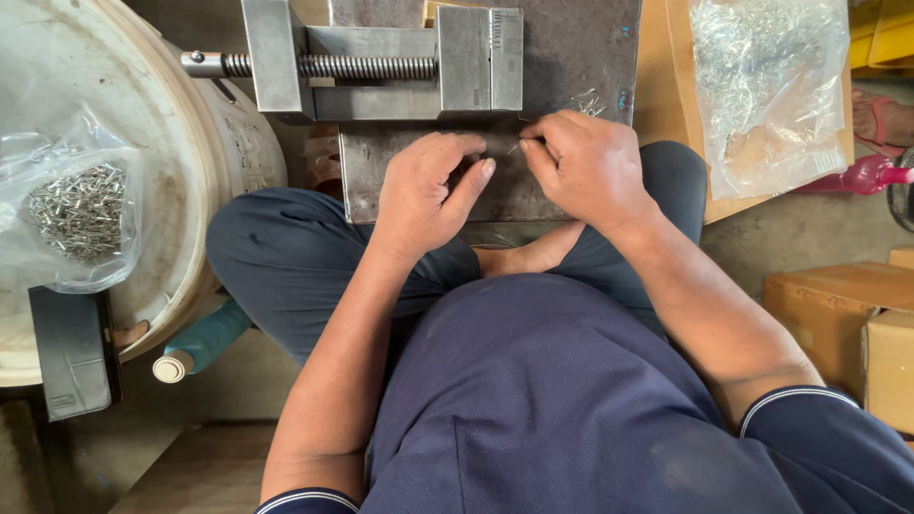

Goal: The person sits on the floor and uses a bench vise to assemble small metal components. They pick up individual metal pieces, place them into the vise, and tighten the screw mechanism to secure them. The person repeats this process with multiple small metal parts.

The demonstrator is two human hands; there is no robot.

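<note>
A person sits cross-legged on the floor with a grey steel plate (533, 57) laid ahead of the knees, and both hands work at its near edge. The right hand (586, 167) has its fingers pinched together on a thin metal pin (515, 148) — the pin shows only as a small sliver at the fingertips, just above the near half of the plate. The left hand (428, 190) rests beside it, thumb pointing toward the right hand, fingers curled inward; whether they close on anything cannot be told, since the palm side is hidden. A metal vise (381, 62) with a threaded screw sits on the far part of the plate, right behind the hands, its jaw block toward the plate's middle. A few loose pins (588, 100) lie on the plate just beyond the right hand. Left of the plate stands a white drum (190, 171), and on its top lies a clear bag of small metal pieces (76, 205). Right of the plate, a larger clear plastic bag (766, 90) of shiny pieces lies on a sheet of cardboard (666, 95) — and further right, nearer the person, stand brown cardboard boxes (843, 314).
</note>
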